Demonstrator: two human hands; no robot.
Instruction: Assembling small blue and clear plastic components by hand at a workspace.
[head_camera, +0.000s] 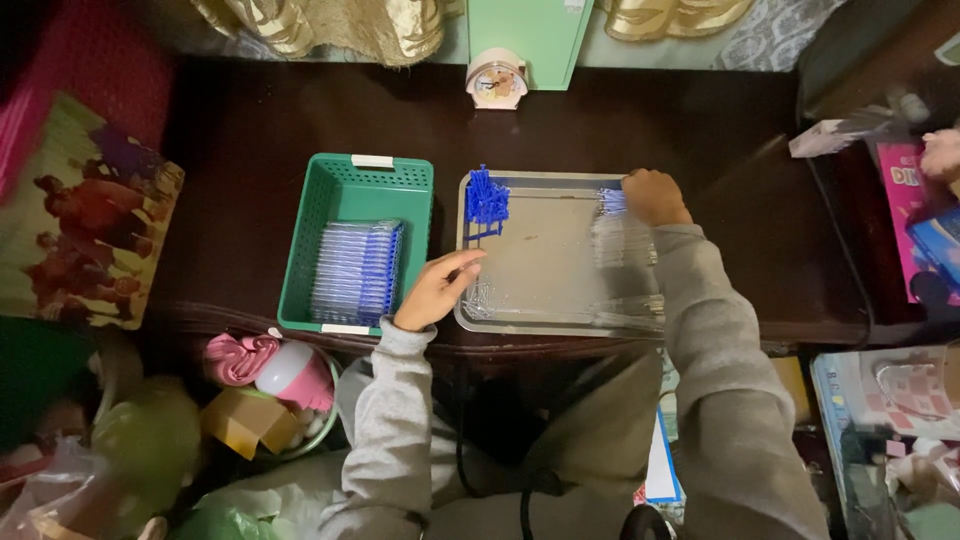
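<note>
Hands work over a shallow metal tray (545, 325) that lies flat on the dark bench (250, 130), close to its front edge, so both arms reach it easily. In the head view, the left hand (437, 290) rests at the tray's left rim with the fingers loosely spread and pointing into the tray; they touch a small heap of clear plastic pieces (480, 298) in the near left corner. The right hand (655, 197) is closed at the far right corner on a bunch of clear tubes with blue ends (612, 203); I cannot tell how tight this grip is. More clear tubes (622, 245) lie loose along the right side of the tray. A cluster of blue plastic parts (487, 200) sits in the far left corner. Just beside the tray, on its left, a green basket (345, 178) holds a neat row of packed pieces (357, 270), probably kept near so that things pass over quickly.
</note>
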